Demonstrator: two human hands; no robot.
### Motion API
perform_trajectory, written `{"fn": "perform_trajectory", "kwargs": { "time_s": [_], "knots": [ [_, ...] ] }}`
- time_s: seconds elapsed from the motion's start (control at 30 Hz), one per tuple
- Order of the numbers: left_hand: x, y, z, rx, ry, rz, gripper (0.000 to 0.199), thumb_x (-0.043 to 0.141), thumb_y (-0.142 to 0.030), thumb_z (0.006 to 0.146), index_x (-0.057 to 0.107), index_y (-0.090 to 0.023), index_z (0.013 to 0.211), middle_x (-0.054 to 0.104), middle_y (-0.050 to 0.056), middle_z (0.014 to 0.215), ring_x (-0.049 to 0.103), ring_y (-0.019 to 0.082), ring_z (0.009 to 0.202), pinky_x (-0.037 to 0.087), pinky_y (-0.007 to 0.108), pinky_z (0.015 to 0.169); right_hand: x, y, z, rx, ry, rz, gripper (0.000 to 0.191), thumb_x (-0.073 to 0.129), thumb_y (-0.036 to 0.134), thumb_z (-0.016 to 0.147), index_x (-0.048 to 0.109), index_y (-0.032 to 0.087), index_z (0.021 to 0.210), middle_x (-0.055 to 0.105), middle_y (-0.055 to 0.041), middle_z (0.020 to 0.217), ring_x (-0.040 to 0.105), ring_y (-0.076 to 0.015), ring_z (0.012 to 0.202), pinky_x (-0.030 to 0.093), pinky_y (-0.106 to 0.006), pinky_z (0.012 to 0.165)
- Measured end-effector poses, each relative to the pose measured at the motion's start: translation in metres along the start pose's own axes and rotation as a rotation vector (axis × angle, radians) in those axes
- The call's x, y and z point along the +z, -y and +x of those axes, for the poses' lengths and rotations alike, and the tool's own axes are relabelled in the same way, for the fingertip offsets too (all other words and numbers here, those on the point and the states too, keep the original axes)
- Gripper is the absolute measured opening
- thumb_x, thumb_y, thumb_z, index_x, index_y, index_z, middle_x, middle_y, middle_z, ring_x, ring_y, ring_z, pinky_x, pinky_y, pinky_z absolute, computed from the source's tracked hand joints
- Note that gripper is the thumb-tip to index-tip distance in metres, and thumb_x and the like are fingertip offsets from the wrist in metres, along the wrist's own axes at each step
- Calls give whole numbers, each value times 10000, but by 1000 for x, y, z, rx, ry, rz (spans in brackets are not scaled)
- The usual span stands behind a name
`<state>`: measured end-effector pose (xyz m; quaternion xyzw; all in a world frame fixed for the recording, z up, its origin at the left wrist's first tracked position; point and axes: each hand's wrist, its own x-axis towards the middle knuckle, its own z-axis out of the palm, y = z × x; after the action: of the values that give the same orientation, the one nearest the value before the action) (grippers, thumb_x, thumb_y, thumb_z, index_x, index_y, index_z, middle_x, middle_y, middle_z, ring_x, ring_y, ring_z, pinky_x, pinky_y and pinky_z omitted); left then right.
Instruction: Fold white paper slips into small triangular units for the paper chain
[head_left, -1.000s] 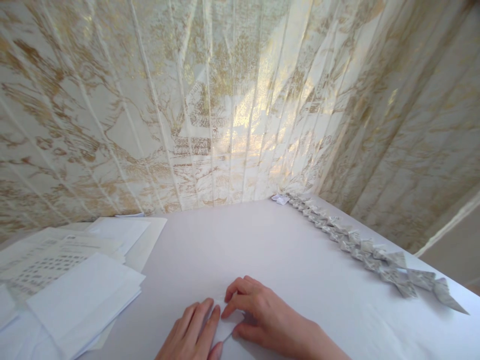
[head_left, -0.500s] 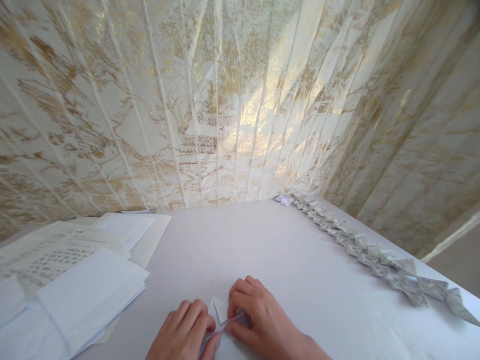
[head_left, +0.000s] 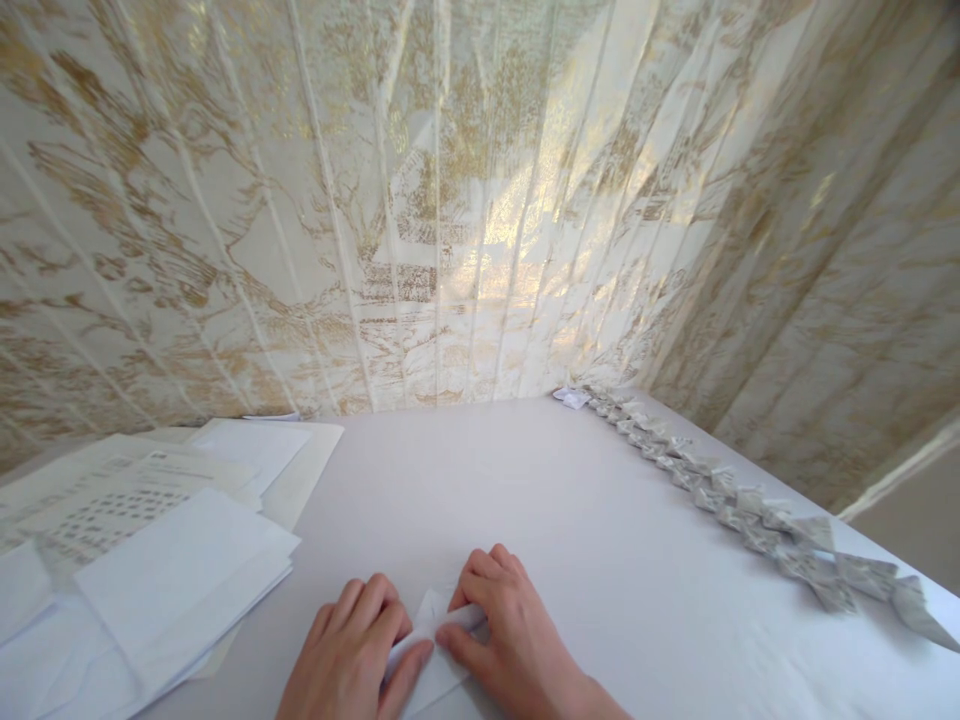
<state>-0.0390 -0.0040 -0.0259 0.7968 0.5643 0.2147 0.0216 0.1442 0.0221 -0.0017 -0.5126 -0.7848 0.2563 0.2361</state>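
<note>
A folded white paper (head_left: 435, 672) lies on the white table at the bottom centre, with its pointed tip showing between the two hands. My left hand (head_left: 352, 650) grips the paper's left side, thumb and curled fingers closed on a raised fold. On the right side, my right hand (head_left: 510, 630) pinches another raised flap between thumb and fingers. The fingers partly cover the paper's side edges, and its lower end runs out of the picture.
Stacked white sheets (head_left: 180, 590) and a printed page (head_left: 120, 510) lie at the left. Rows of folded grey paper pieces (head_left: 750, 515) line the table's right edge, with a small white folded piece (head_left: 571, 398) at their far end. Patterned curtains (head_left: 450, 220) hang behind.
Both hands have shifted slightly left and up. The flaps now stand raised under the thumbs, and more of the paper's middle shows below them.
</note>
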Motion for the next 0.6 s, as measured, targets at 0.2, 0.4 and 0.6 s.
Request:
{"fn": "perform_trajectory", "kwargs": {
  "time_s": [0.2, 0.4, 0.6],
  "knots": [
    [-7, 1, 2, -23, 94, -55, 236, 505, -368, 909, 558, -225, 729, 577, 9, 840, 558, 226, 832, 414, 375, 723, 2, 4, -3, 1, -16, -42, 139, 714, 120, 745, 604, 200, 774, 591, -25, 921, 491, -225, 926, 381, -355, 844],
    [-2, -3, 0, -63, -49, -146, 65, 576, -291, 866, 558, -244, 907, 591, 2, 922, 548, 230, 873, 399, 385, 764, 4, 3, -6, -37, -49, 15, 262, 675, 57, 731, 593, 222, 917, 586, -22, 979, 491, -228, 954, 372, -366, 867],
    [6, 0, -1, -28, -55, -169, 131, 533, -323, 892, 588, -278, 1002, 616, 10, 992, 556, 234, 927, 421, 379, 784, 4, 6, -5, -12, -50, 6, 268, 732, 121, 719, 605, 219, 934, 584, -31, 993, 490, -240, 963, 369, -373, 865]
  ]
}}
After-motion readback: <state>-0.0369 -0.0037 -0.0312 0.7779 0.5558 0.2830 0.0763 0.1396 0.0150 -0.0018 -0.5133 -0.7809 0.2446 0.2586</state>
